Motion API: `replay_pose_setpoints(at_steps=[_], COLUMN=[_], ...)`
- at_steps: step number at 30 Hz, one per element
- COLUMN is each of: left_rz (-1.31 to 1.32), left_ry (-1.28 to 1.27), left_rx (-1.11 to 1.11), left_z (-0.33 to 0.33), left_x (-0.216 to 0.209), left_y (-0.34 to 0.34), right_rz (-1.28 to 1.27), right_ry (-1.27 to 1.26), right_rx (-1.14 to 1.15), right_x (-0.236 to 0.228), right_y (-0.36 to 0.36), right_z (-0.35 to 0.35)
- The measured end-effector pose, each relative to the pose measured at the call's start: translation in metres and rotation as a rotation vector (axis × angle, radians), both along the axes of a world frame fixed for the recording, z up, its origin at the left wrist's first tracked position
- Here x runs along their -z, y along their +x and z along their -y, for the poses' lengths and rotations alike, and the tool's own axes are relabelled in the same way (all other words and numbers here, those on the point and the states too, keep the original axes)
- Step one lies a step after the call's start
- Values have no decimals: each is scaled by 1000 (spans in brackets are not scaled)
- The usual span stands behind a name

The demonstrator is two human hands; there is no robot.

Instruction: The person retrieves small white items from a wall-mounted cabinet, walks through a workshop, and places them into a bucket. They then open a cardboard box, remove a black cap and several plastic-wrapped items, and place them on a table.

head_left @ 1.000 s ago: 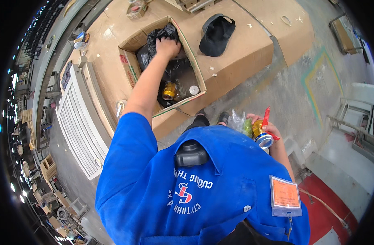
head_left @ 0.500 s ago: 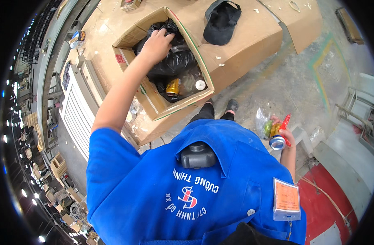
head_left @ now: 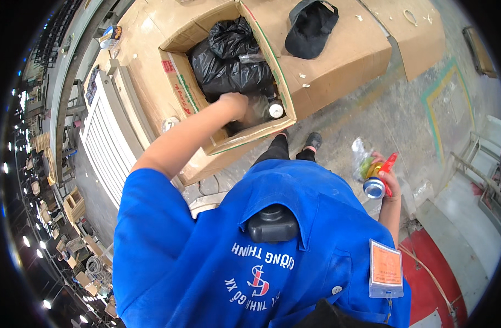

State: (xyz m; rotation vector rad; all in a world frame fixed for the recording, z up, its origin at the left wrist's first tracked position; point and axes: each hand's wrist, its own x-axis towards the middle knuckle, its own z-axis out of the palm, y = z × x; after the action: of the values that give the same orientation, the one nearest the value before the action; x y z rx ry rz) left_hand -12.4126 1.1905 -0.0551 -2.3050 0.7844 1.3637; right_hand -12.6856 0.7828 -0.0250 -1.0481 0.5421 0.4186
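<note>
My left hand (head_left: 235,106) reaches down into the near part of an open cardboard box (head_left: 179,90); its fingers are hidden below the knuckles. Black plastic bags (head_left: 234,68) fill the far part of the box. By that hand lie a clear plastic piece (head_left: 258,106) and a white round lid or can end (head_left: 275,110). Out to the right, my right hand (head_left: 391,182) is closed around a yellow drink can (head_left: 374,188) with a silver-blue end. A long red piece (head_left: 390,162) and a clear plastic bag (head_left: 357,147) with something green are held along with it.
The box stands on a cardboard-covered table (head_left: 338,76), with a black cap (head_left: 312,30) at its right. White slatted panels (head_left: 105,142) lean at the left. A small container (head_left: 110,37) sits at the far left. Red sheeting (head_left: 431,268) lies at the lower right.
My left hand has moved from the black bags to the near part of the box, where a yellow can showed before and is now hidden. My right hand still holds its things.
</note>
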Motion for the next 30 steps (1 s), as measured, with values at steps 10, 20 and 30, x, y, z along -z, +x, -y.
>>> replay_pose_setpoints(at_steps=[10,20,30], left_rz=[96,201,530], left_ry=[-295,-30,-466], left_rx=[-16,5,-311], left_z=[28,1,2], left_x=[-16,-35,-70], left_y=[-10,-2,11], right_rz=[8,-2,42], right_ry=[-99,-107,-90], right_rx=[179,176,271], right_x=[3,6,10], right_y=[8,0,-13], right_z=[29,21,42])
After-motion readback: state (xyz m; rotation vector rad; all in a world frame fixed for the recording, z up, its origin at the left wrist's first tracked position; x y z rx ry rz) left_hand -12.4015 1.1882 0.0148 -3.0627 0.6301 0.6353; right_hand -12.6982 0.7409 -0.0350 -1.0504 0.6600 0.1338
